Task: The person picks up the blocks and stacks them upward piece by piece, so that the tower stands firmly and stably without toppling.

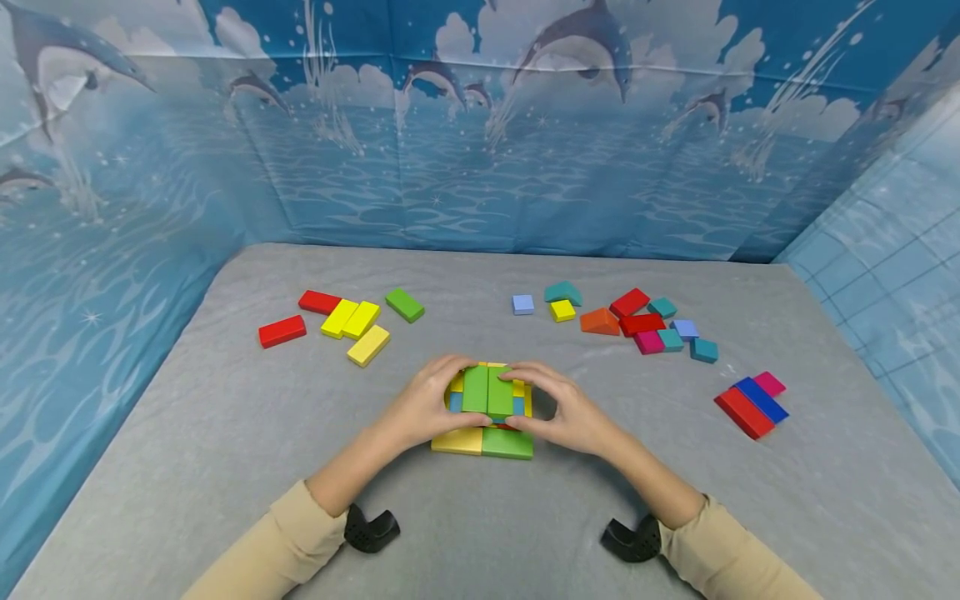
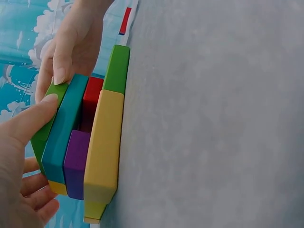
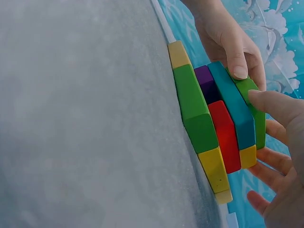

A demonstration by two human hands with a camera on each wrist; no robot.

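Observation:
Between both hands stands a layered stack of coloured wooden blocks. Two green blocks [image 1: 475, 390] lie side by side on top. My left hand [image 1: 431, 404] holds the left one, thumb at the near edge and fingers reaching round the far side. From the right, my right hand [image 1: 566, 408] holds the other green block [image 3: 255, 114] the same way. Beneath them comes a teal block [image 2: 66, 123], then a purple block [image 2: 76, 164] and a red block [image 3: 224, 135]. A yellow block [image 1: 457, 442] and a green block [image 1: 507, 443] form the near side of the base.
Red blocks [image 1: 282, 332], yellow blocks [image 1: 368, 346] and a green block [image 1: 405, 305] lie back left. Scattered at the back right are teal [image 1: 562, 292], orange [image 1: 600, 322], red and light blue pieces. A red block [image 1: 745, 412] and blue block [image 1: 761, 400] lie far right.

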